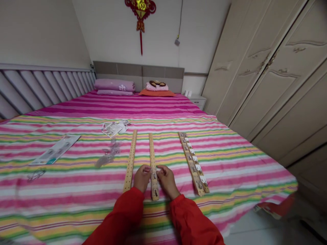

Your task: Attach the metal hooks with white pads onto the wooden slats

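Note:
A narrow wooden strip with a row of holes (151,149) lies lengthwise in front of me. Near its close end sit small clear plates with metal hooks, one of them the clear hook (154,176) between my hands. My left hand (142,177) is closed at the strip's left edge, thumb and forefinger pinched by that plate. On the other side, my right hand (166,180) pinches at the plate's right edge. The fingertips partly cover the plate. Another clear hook (155,192) is on the strip's near end.
Left of my hands lies a bare holed strip (130,160); to the right, strips bearing clear and white hooks (192,161). Loose clear discs (109,153), packaging (116,127), a long packet (57,149) and wire pieces (36,174) rest on the striped bedspread (89,204).

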Demonstrator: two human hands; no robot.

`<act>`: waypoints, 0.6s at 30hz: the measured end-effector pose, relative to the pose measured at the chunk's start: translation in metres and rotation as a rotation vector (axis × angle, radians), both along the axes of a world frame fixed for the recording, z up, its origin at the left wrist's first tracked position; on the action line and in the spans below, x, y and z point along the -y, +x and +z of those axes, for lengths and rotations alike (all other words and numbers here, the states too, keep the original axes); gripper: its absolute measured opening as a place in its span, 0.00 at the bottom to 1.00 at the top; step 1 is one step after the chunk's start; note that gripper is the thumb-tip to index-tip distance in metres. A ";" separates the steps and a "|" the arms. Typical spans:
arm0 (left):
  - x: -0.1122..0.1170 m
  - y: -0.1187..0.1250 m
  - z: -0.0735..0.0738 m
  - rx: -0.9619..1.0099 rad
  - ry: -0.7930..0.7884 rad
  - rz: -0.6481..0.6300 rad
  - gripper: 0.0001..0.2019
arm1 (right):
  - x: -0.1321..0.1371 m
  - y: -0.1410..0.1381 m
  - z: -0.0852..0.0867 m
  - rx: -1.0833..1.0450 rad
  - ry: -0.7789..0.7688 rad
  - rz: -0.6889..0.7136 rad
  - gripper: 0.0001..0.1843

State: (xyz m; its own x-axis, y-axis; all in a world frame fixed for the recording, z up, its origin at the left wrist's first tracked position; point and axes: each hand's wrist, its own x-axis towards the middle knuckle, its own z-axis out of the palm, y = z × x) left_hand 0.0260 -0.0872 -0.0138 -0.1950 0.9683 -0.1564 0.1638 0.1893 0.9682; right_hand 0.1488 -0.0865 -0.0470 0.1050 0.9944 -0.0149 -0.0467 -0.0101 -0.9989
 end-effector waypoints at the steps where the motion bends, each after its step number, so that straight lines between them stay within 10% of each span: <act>1: 0.001 -0.001 -0.002 0.009 0.012 -0.013 0.08 | 0.001 0.001 0.000 0.032 0.046 0.014 0.15; 8: 0.006 -0.014 -0.015 -0.116 0.191 -0.212 0.15 | 0.008 0.008 -0.001 0.411 0.289 0.137 0.19; 18: -0.006 -0.019 -0.029 -0.190 0.179 -0.304 0.20 | -0.004 0.017 -0.002 0.421 0.211 0.328 0.25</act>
